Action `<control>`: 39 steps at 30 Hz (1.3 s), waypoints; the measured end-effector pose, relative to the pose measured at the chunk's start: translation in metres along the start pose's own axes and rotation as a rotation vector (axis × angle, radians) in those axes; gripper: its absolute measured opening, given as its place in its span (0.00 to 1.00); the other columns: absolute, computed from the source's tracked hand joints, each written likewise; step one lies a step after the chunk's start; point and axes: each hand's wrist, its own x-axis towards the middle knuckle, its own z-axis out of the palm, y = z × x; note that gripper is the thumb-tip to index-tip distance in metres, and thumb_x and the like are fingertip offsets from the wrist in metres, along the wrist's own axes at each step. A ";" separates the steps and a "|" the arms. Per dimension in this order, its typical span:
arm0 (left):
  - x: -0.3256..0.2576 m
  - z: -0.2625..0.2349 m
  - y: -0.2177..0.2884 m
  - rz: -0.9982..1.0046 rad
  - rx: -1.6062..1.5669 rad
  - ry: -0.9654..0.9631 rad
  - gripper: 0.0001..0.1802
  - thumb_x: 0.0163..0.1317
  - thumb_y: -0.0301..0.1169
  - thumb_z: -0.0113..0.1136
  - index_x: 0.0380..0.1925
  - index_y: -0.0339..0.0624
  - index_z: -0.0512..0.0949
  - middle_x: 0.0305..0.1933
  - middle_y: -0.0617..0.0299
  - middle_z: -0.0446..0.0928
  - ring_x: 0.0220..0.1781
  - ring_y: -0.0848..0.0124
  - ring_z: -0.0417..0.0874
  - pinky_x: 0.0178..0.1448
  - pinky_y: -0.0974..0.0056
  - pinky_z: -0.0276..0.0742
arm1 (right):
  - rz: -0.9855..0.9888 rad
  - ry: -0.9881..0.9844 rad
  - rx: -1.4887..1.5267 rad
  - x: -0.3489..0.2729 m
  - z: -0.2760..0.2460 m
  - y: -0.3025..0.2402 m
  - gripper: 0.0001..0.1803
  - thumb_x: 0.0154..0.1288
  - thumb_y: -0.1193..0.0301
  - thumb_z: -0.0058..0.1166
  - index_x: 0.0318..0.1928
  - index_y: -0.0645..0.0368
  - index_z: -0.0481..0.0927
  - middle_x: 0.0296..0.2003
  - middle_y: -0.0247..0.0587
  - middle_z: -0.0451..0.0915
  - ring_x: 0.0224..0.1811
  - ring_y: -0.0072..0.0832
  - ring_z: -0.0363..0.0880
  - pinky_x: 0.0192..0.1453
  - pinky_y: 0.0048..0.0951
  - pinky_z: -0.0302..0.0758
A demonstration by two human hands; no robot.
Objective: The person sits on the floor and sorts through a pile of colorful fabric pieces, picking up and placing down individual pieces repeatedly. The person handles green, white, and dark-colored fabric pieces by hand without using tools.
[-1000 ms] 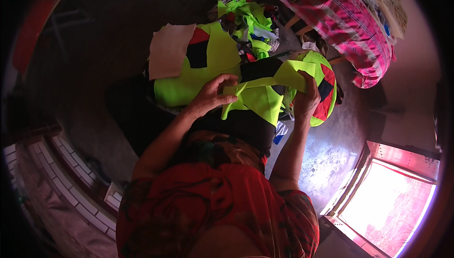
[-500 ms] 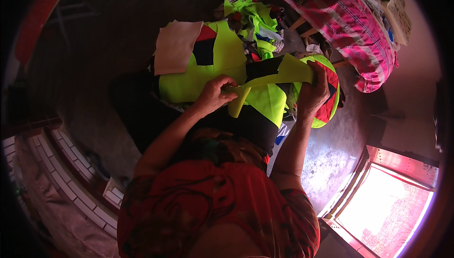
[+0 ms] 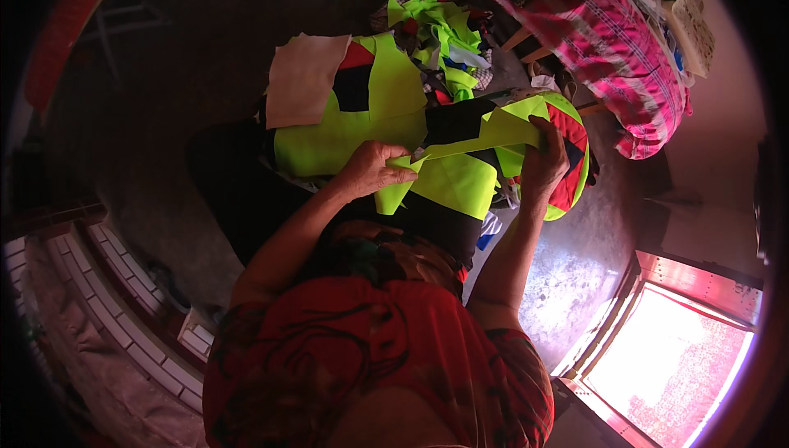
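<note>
A strip of neon yellow fabric [image 3: 460, 147] stretches between my two hands above my lap. Its narrow end is pinched in my left hand [image 3: 374, 172], with a tail hanging below the fingers. The wider end is gripped by my right hand [image 3: 546, 152], thumb and fingers closed on it. Beneath lie larger neon yellow pieces [image 3: 329, 150] with dark and red patches, spread over my legs. A pale pink cloth piece [image 3: 306, 80] rests on top at the left. Beside my right hand sits a rounded bundle with red, dark and neon panels [image 3: 569, 189].
A heap of neon and checked scraps [image 3: 444, 33] lies on the floor ahead. At the far right, a pink plaid cloth [image 3: 608, 53] drapes over something with wooden legs. A bright framed opening [image 3: 666, 357] is at the lower right, white bricks [image 3: 123, 316] at the lower left.
The strip's hanging tail has swung left and turned flatter toward me. My left hand has shifted slightly, and my right hand has moved a little left and down with the strip.
</note>
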 end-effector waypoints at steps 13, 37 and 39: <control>0.012 -0.024 0.031 0.167 0.094 0.736 0.11 0.61 0.29 0.63 0.40 0.45 0.73 0.13 0.59 0.67 0.15 0.70 0.70 0.21 0.62 0.62 | 0.057 -0.306 0.096 -0.019 0.004 -0.041 0.20 0.50 0.85 0.52 0.44 0.55 0.80 0.39 0.42 0.83 0.40 0.40 0.84 0.43 0.33 0.79; -0.017 -0.080 0.047 0.436 -0.316 0.702 0.30 0.72 0.38 0.48 0.71 0.49 0.56 0.70 0.63 0.61 0.66 0.72 0.67 0.57 0.69 0.72 | -0.044 -0.311 0.076 -0.055 0.030 -0.040 0.22 0.56 0.74 0.61 0.53 0.60 0.74 0.55 0.53 0.73 0.59 0.49 0.70 0.62 0.43 0.69; -0.018 -0.080 0.056 0.416 -0.379 0.675 0.30 0.72 0.39 0.47 0.71 0.51 0.55 0.71 0.63 0.60 0.64 0.71 0.69 0.47 0.70 0.80 | -0.009 -0.306 0.047 -0.048 0.034 -0.033 0.29 0.58 0.68 0.61 0.61 0.57 0.70 0.62 0.53 0.67 0.65 0.50 0.64 0.66 0.47 0.63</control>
